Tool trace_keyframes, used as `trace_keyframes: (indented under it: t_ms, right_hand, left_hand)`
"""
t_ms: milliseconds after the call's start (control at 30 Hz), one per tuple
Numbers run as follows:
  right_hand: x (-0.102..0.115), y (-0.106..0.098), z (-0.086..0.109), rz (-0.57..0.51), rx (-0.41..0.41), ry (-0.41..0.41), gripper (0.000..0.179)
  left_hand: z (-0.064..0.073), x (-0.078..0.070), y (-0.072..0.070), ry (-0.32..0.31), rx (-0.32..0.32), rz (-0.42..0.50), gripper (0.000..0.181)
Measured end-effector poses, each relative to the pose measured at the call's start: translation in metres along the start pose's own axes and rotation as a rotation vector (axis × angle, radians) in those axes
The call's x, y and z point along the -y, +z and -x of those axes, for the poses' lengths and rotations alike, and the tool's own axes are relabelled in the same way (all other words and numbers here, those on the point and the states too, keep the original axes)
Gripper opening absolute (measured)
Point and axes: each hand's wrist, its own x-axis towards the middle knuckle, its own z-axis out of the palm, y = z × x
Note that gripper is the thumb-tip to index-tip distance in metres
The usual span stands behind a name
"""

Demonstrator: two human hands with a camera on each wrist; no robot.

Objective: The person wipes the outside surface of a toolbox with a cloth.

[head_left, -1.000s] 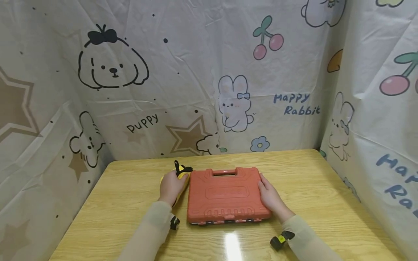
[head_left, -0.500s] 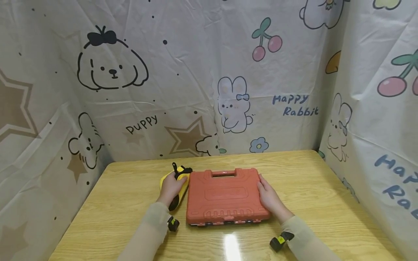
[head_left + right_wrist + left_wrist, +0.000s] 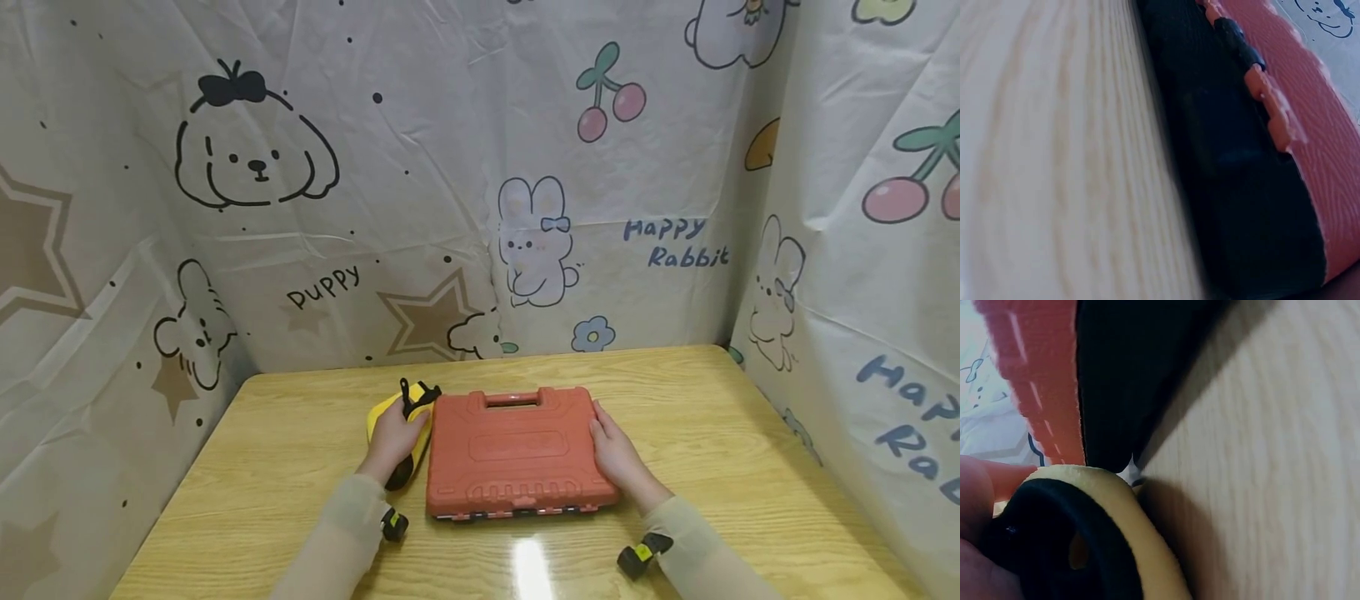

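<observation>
A red plastic carrying case with a black base lies flat on the wooden table, its handle at the far side. At its left, my left hand grips a yellow and black object with black strap-like parts at its far end; its kind is unclear. In the left wrist view, the yellow rim of this object meets the case's corner, and fingers hold its black part. My right hand rests along the case's right side with its fingers fairly straight. The right wrist view shows the case's latches.
The yellow wood-grain table spreads around the case on all sides. Behind and beside it hang pale cloth walls with cartoon prints. A small black and yellow device is strapped on each wrist.
The left hand has shifted slightly nearer with the yellow and black object, and more of that object's near black end shows. The case and right hand look still; the head view tilts a little.
</observation>
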Motion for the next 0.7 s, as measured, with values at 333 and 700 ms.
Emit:
trace_keyframes:
  t_ms: [333, 700]
  right_hand:
    - [0.001, 0.001, 0.0, -0.024, 0.0, 0.007, 0.055]
    - [0.002, 0.0, 0.002, 0.003, 0.007, 0.008, 0.056]
  left_hand:
    - [0.008, 0.004, -0.003, 0.05, 0.004, -0.015, 0.022]
    - [0.025, 0.005, -0.01, 0.104, 0.047, -0.084, 0.02]
